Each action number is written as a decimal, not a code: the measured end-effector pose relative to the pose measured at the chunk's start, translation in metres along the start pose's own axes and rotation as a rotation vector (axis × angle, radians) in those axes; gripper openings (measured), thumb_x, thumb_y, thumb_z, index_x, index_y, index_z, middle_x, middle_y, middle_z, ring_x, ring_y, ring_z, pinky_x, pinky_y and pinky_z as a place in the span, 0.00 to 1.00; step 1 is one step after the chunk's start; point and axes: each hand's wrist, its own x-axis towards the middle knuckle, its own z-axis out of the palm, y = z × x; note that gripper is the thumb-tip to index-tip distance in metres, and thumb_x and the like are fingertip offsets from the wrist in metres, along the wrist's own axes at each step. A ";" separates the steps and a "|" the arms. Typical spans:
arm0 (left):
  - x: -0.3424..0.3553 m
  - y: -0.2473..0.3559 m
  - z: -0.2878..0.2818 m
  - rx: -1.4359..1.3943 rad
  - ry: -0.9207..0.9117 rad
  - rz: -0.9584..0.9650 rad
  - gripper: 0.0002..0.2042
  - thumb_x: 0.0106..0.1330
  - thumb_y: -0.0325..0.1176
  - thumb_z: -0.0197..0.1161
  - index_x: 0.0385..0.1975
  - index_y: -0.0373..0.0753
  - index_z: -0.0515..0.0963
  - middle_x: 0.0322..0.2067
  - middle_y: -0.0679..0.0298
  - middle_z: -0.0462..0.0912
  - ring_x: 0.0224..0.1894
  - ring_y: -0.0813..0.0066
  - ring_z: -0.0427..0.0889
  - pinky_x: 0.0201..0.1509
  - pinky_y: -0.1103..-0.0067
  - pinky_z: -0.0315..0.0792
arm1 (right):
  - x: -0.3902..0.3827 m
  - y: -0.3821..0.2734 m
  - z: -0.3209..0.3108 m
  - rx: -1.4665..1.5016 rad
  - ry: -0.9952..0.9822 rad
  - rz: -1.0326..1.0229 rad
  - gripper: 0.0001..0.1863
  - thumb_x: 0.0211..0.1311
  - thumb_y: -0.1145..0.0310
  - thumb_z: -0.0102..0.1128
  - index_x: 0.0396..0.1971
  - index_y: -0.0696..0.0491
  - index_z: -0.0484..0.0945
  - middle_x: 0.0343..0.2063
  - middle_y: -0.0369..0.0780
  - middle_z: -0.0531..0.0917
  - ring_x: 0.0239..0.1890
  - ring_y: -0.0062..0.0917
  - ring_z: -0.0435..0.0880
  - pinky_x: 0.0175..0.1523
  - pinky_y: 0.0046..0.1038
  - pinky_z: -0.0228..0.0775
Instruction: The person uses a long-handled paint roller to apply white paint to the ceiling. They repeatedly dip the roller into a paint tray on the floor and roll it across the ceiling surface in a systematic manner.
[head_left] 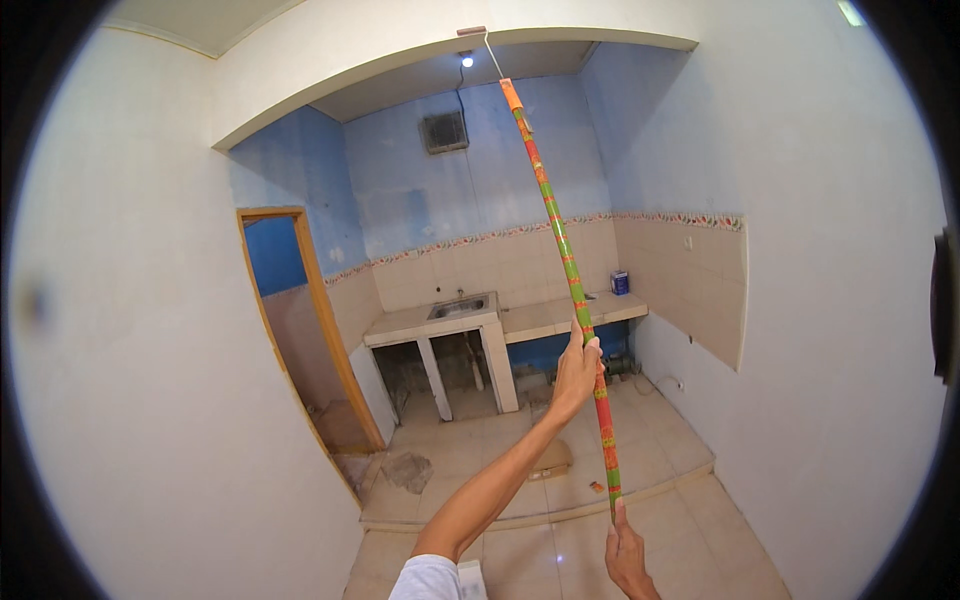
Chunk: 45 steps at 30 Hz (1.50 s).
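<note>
Overhead, a slim, dull-reddish paint roller [471,32] sits before the white face of a wide beam [350,50], just above its lower edge; whether it presses on the surface is too small to tell. A thin, pale, bent-wire frame [493,55] joins it to a long, straight pole [563,245] wrapped in green, red and orange patterned bands, whose length probably serves to bring the roller up to that height from the floor.

Both hands are closed on the pole. The left hand [575,372] wraps around it partway up, its arm stretched well forward, while the right hand [627,560] grips near the lower end, thumb laid along the shaft. Such a wide spacing likely steadies the far tip, with the upper hand bearing the weight and the lower one setting the angle.

Behind, a pale tiled bench [545,318] carries a rectangular metal sink [462,306] and a dark-blue can [620,283] near the right wall, seemingly out of the pole's way. Crumpled translucent plastic sheeting [407,471] lies on the tiled floor [480,450], left of the pole.
</note>
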 end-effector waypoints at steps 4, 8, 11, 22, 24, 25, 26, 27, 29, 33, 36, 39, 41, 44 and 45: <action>0.019 0.011 -0.005 -0.018 0.009 0.078 0.30 0.76 0.37 0.45 0.74 0.34 0.47 0.32 0.64 0.73 0.29 0.77 0.76 0.33 0.77 0.74 | 0.021 -0.014 -0.009 0.022 0.024 -0.070 0.34 0.67 0.78 0.46 0.73 0.56 0.51 0.22 0.51 0.75 0.23 0.36 0.77 0.33 0.33 0.70; 0.066 0.036 -0.018 -0.031 0.035 0.196 0.27 0.76 0.37 0.45 0.71 0.32 0.52 0.29 0.65 0.72 0.28 0.78 0.76 0.32 0.77 0.73 | 0.068 -0.041 -0.018 0.030 0.047 -0.056 0.35 0.69 0.78 0.44 0.74 0.50 0.50 0.21 0.49 0.74 0.22 0.33 0.75 0.32 0.33 0.69; 0.092 0.062 -0.028 -0.033 0.108 0.275 0.27 0.76 0.37 0.45 0.70 0.31 0.54 0.28 0.66 0.71 0.28 0.78 0.75 0.33 0.76 0.73 | 0.114 -0.070 -0.024 0.067 0.061 -0.076 0.35 0.70 0.77 0.43 0.75 0.46 0.48 0.22 0.51 0.74 0.23 0.39 0.75 0.33 0.36 0.68; 0.113 0.138 -0.058 0.136 0.135 0.433 0.25 0.73 0.34 0.48 0.66 0.28 0.60 0.25 0.66 0.70 0.28 0.78 0.72 0.31 0.76 0.70 | 0.294 -0.172 -0.067 0.030 0.151 -0.215 0.33 0.71 0.72 0.42 0.75 0.45 0.47 0.23 0.56 0.76 0.28 0.51 0.78 0.43 0.45 0.70; 0.118 0.155 -0.060 0.115 0.131 0.453 0.22 0.73 0.34 0.49 0.62 0.27 0.64 0.25 0.67 0.70 0.28 0.78 0.71 0.31 0.76 0.69 | 0.327 -0.182 -0.074 -0.003 0.212 -0.275 0.32 0.71 0.71 0.39 0.74 0.47 0.50 0.21 0.50 0.76 0.23 0.43 0.77 0.44 0.42 0.73; 0.122 0.159 -0.063 0.109 0.134 0.457 0.21 0.73 0.34 0.49 0.60 0.27 0.66 0.25 0.67 0.70 0.28 0.78 0.71 0.31 0.76 0.68 | 0.342 -0.192 -0.077 -0.043 0.222 -0.282 0.31 0.71 0.70 0.38 0.74 0.49 0.51 0.20 0.48 0.76 0.21 0.40 0.77 0.40 0.43 0.75; 0.125 0.164 -0.067 0.095 0.141 0.463 0.22 0.73 0.33 0.49 0.61 0.26 0.65 0.25 0.64 0.72 0.28 0.75 0.73 0.32 0.74 0.69 | 0.355 -0.201 -0.079 -0.004 0.212 -0.292 0.31 0.71 0.70 0.37 0.74 0.48 0.51 0.19 0.46 0.75 0.19 0.37 0.75 0.35 0.41 0.75; 0.130 0.166 -0.072 0.085 0.152 0.465 0.23 0.72 0.33 0.49 0.62 0.26 0.64 0.24 0.61 0.74 0.28 0.73 0.75 0.32 0.72 0.70 | 0.370 -0.208 -0.078 0.040 0.197 -0.302 0.31 0.71 0.70 0.37 0.74 0.48 0.51 0.18 0.44 0.74 0.16 0.33 0.74 0.31 0.39 0.75; 0.137 0.174 -0.076 0.050 0.133 0.459 0.23 0.71 0.33 0.49 0.62 0.25 0.64 0.24 0.58 0.75 0.27 0.70 0.77 0.33 0.70 0.70 | 0.389 -0.219 -0.087 0.070 0.180 -0.287 0.31 0.71 0.69 0.35 0.74 0.48 0.52 0.16 0.41 0.73 0.13 0.28 0.71 0.23 0.36 0.73; 0.137 0.182 -0.075 0.033 0.114 0.418 0.20 0.71 0.32 0.49 0.58 0.25 0.68 0.24 0.58 0.75 0.27 0.70 0.76 0.32 0.70 0.69 | 0.395 -0.223 -0.097 0.102 0.163 -0.267 0.31 0.71 0.69 0.35 0.74 0.47 0.51 0.16 0.39 0.71 0.11 0.24 0.69 0.18 0.35 0.70; 0.131 0.170 -0.073 0.098 0.136 0.445 0.19 0.71 0.32 0.49 0.57 0.26 0.69 0.25 0.58 0.76 0.27 0.70 0.76 0.32 0.70 0.70 | 0.375 -0.207 -0.086 0.082 0.164 -0.271 0.32 0.72 0.69 0.37 0.75 0.44 0.50 0.17 0.42 0.71 0.14 0.27 0.71 0.23 0.36 0.73; 0.130 0.143 -0.070 0.158 0.128 0.432 0.20 0.71 0.32 0.49 0.59 0.28 0.68 0.28 0.58 0.76 0.27 0.69 0.76 0.33 0.70 0.70 | 0.331 -0.170 -0.064 -0.033 0.245 -0.353 0.33 0.73 0.70 0.40 0.75 0.41 0.47 0.19 0.48 0.69 0.21 0.31 0.76 0.35 0.35 0.73; 0.122 0.125 -0.067 0.135 0.114 0.392 0.20 0.71 0.31 0.50 0.60 0.29 0.67 0.28 0.60 0.75 0.27 0.72 0.75 0.34 0.72 0.70 | 0.286 -0.162 -0.061 0.042 0.102 -0.166 0.33 0.73 0.71 0.41 0.75 0.41 0.46 0.21 0.50 0.69 0.24 0.34 0.75 0.38 0.34 0.69; 0.106 0.102 -0.059 0.076 0.085 0.364 0.20 0.72 0.31 0.51 0.61 0.30 0.66 0.26 0.64 0.73 0.27 0.77 0.72 0.33 0.76 0.70 | 0.220 -0.135 -0.049 0.043 0.030 -0.065 0.36 0.71 0.72 0.46 0.75 0.41 0.44 0.22 0.56 0.76 0.25 0.52 0.80 0.37 0.45 0.70; 0.108 0.086 -0.059 0.106 0.082 0.362 0.21 0.72 0.31 0.51 0.62 0.31 0.66 0.26 0.64 0.74 0.28 0.77 0.72 0.34 0.76 0.70 | 0.197 -0.128 -0.046 0.020 -0.016 -0.008 0.37 0.71 0.73 0.46 0.75 0.41 0.44 0.22 0.56 0.76 0.25 0.51 0.79 0.37 0.44 0.70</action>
